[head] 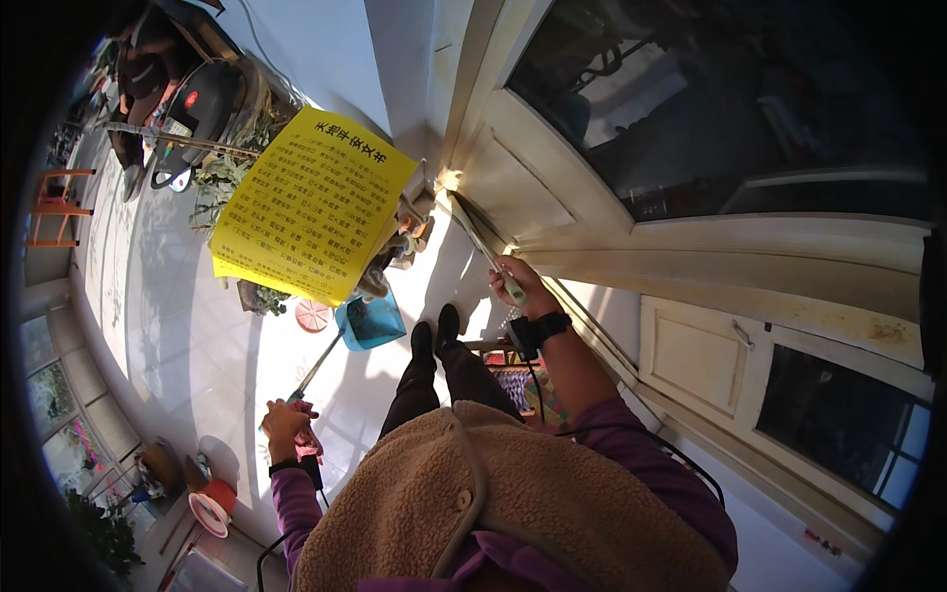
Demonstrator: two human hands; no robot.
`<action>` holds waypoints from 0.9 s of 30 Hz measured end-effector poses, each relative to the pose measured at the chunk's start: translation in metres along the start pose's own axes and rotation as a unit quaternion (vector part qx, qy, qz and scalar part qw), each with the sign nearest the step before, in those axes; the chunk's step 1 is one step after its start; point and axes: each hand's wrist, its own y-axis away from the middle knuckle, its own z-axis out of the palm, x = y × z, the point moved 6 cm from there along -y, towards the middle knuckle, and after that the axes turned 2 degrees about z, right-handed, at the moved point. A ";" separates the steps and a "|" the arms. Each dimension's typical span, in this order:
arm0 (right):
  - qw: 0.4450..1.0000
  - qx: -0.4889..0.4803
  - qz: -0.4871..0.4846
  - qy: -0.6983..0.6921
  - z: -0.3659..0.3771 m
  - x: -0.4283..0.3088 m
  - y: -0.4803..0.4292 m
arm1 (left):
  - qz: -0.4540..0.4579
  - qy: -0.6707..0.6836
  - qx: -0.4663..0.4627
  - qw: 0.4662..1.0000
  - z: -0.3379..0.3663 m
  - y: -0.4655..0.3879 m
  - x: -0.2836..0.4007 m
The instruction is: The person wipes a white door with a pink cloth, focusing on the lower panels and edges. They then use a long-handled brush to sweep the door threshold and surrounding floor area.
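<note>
My left hand is closed around the long handle of a blue dustpan, along with a reddish cloth. The dustpan's pan rests near the floor, ahead of my shoes and below some yellow printed paper. My right hand grips the pale green handle end of a long-handled tool. Its shaft runs up to the corner beside the door panel, where a bright, sunlit end shows; whether it is a broom cannot be told.
Yellow printed sheets cover part of some potted plants. A round pink lattice piece lies beside the dustpan. A cream door stands at upper right, a woven-covered seat by my legs, a red bucket at lower left.
</note>
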 end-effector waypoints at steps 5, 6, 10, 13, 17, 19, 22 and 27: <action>0.957 -0.084 0.091 -0.262 0.007 -0.002 -0.042 | -0.002 0.016 0.009 1.000 0.010 -0.016 -0.004; 0.943 -0.094 0.102 -0.304 0.010 0.000 -0.046 | 0.004 0.019 0.024 1.000 0.012 -0.020 -0.006; 0.945 -0.068 0.092 -0.307 0.023 0.011 -0.057 | -0.012 0.049 0.036 0.998 0.020 -0.030 -0.014; 0.956 -0.062 0.086 -0.273 0.034 0.014 -0.061 | -0.023 0.010 0.040 0.999 0.020 -0.033 -0.015; 0.954 -0.062 0.062 -0.287 0.040 0.012 -0.066 | -0.037 0.003 0.019 0.999 0.017 -0.034 -0.011; 0.948 -0.006 0.050 -0.313 0.035 0.018 -0.061 | -0.044 -0.010 0.007 0.999 0.016 -0.033 -0.010; 0.950 0.054 -0.030 -0.305 0.034 0.023 -0.037 | -0.036 -0.021 0.005 0.999 0.014 -0.032 -0.008; 0.958 0.021 0.000 -0.288 0.057 0.050 0.010 | -0.023 -0.038 0.002 0.999 0.011 -0.027 -0.004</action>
